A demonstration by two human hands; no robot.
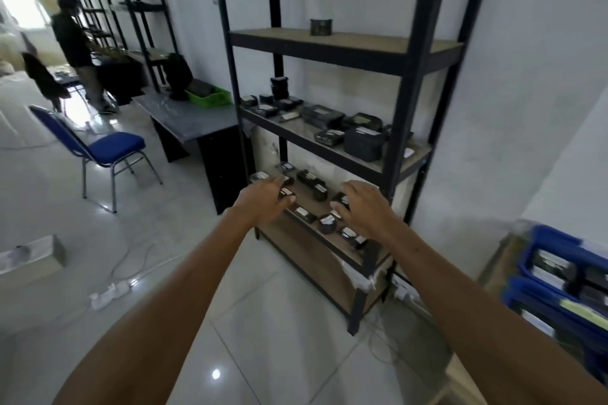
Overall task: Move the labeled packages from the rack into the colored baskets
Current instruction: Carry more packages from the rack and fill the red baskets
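A black metal rack with wooden shelves stands ahead. Several black packages with white labels lie on its middle shelf, and more labeled packages lie on the lower shelf. My left hand reaches over the lower shelf's left end with its fingers spread, holding nothing, just above a small labeled package. My right hand hovers over the right part of the same shelf with loosely bent fingers, empty. Blue baskets holding labeled packages sit at the right edge.
A grey table with a green basket stands left of the rack. A blue chair is on the tiled floor. A power strip and cables lie on the floor. Another person stands by far racks.
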